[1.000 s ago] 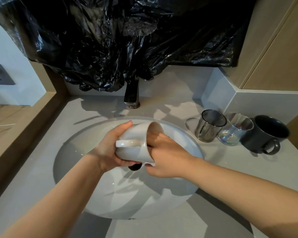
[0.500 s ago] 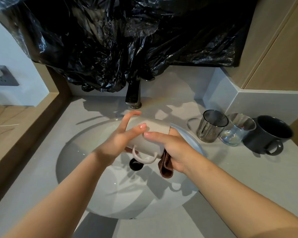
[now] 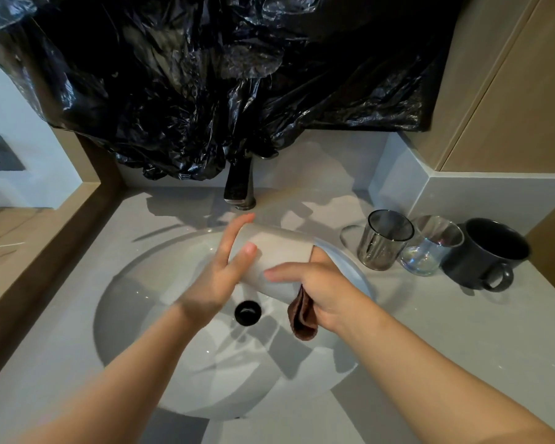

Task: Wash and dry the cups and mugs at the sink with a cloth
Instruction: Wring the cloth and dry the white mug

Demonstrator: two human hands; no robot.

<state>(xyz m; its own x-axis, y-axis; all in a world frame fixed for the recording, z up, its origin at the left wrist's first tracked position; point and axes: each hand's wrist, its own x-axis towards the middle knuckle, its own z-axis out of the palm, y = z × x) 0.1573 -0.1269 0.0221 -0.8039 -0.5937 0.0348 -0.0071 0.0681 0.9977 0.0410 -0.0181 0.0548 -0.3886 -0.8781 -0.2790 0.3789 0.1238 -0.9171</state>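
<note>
A white mug (image 3: 277,251) lies on its side above the round sink basin (image 3: 135,302), its mouth turned right. My left hand (image 3: 220,274) holds its base end, fingers spread over the wall. At the mouth end my right hand (image 3: 318,291) grips a brown cloth (image 3: 303,318), which hangs below the palm, and its fingers lie on the mug's side. The handle is hidden. On the counter to the right stand a smoked glass tumbler (image 3: 385,240), a clear glass (image 3: 431,246) and a black mug (image 3: 491,253).
A dark faucet (image 3: 239,184) rises behind the basin, under a black plastic sheet (image 3: 221,75) covering the wall. The basin's black drain (image 3: 248,312) lies below the mug. A wooden ledge (image 3: 29,238) runs along the left, a cabinet (image 3: 510,91) at the right.
The mug has been turned in my hands so its handle no longer shows. My right hand came out of the mug's mouth, and the brown cloth now hangs below it.
</note>
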